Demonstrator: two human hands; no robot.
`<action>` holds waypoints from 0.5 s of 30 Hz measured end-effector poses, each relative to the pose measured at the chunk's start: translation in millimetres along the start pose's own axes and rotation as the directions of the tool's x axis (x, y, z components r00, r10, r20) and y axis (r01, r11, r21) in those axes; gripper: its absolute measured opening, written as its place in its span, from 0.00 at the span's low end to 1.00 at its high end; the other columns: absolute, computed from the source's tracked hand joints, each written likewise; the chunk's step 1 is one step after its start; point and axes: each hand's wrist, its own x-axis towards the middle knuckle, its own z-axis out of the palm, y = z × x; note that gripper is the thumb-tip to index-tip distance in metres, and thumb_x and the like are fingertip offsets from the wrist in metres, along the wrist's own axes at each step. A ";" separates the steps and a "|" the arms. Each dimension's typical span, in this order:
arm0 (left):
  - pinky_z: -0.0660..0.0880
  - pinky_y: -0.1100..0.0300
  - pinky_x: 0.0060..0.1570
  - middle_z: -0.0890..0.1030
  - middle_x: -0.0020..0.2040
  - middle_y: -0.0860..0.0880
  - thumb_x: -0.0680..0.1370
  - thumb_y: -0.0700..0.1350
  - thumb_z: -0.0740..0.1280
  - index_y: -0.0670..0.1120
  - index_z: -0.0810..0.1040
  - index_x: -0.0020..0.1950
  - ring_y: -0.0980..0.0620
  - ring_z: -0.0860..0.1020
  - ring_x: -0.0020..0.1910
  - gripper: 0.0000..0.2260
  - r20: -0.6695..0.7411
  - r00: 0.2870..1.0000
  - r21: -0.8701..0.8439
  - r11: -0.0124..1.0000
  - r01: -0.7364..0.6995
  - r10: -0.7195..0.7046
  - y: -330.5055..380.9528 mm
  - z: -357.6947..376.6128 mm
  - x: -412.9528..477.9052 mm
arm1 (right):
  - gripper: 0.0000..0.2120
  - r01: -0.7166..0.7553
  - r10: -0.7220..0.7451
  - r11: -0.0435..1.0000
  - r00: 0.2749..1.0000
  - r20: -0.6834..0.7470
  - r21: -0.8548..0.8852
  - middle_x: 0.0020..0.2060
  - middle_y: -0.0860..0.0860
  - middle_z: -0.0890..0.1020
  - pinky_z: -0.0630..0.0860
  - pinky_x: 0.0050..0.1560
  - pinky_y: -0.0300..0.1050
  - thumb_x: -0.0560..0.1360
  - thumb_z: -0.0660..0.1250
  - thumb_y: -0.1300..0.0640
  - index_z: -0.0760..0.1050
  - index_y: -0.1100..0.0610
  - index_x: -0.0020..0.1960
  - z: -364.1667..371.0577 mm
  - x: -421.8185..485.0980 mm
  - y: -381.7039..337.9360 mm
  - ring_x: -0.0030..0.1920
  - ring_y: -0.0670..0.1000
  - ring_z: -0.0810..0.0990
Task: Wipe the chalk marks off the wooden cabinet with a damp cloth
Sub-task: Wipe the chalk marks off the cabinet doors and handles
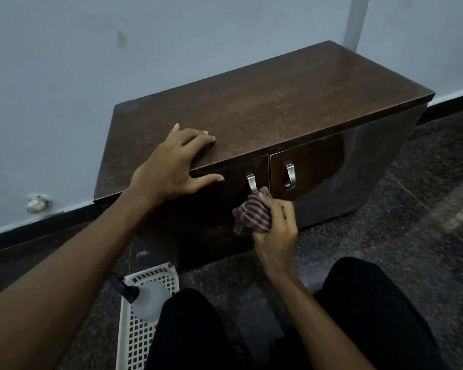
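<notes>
A low dark wooden cabinet (265,102) stands against the wall, with two front doors and metal handles. Faint chalk marks (284,108) show on its top toward the right. My left hand (171,166) rests flat over the front edge of the top, fingers spread, holding nothing. My right hand (274,225) is closed around a bunched striped cloth (251,216), pressed against the left door just below its metal handle (251,182).
A white plastic basket (142,324) holding a spray bottle (145,300) sits on the dark stone floor by my left knee. My knees in black trousers fill the bottom. A pale wall with dark skirting runs behind; a second door handle (289,176) is on the right.
</notes>
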 end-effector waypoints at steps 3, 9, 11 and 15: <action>0.59 0.37 0.77 0.78 0.67 0.43 0.72 0.63 0.73 0.43 0.75 0.70 0.44 0.76 0.68 0.33 -0.003 1.000 0.004 1.000 -0.009 0.009 0.0 1.6 0.0 | 0.15 0.018 -0.018 1.000 0.999 -0.030 0.024 0.50 0.55 0.76 0.78 0.55 0.37 0.70 0.74 0.68 0.79 0.66 0.57 4.3 11.9 -7.3 0.54 0.49 0.79; 0.59 0.37 0.77 0.77 0.67 0.43 0.73 0.64 0.73 0.43 0.75 0.70 0.44 0.76 0.67 0.34 -0.001 1.000 0.006 1.000 -0.004 0.004 0.3 0.8 -0.3 | 0.15 -0.414 0.425 0.888 0.905 -0.016 0.200 0.47 0.52 0.81 0.77 0.49 0.37 0.70 0.67 0.74 0.78 0.57 0.49 8.8 1.7 -0.5 0.48 0.41 0.79; 0.59 0.37 0.77 0.77 0.67 0.42 0.73 0.64 0.73 0.43 0.75 0.70 0.44 0.76 0.68 0.34 0.003 1.000 0.008 1.000 -0.002 0.002 0.7 1.0 -0.1 | 0.14 -0.551 0.561 0.795 0.827 0.038 0.253 0.46 0.50 0.82 0.78 0.48 0.40 0.73 0.64 0.71 0.77 0.53 0.48 12.4 0.3 1.1 0.48 0.45 0.80; 0.58 0.37 0.77 0.77 0.68 0.42 0.73 0.64 0.72 0.43 0.75 0.71 0.43 0.75 0.68 0.34 0.020 1.000 0.013 1.000 0.002 -0.002 1.0 -0.4 0.9 | 0.17 -0.732 0.832 0.299 0.514 0.208 0.613 0.47 0.52 0.84 0.80 0.47 0.41 0.76 0.61 0.72 0.80 0.52 0.49 19.0 3.5 -4.3 0.49 0.50 0.83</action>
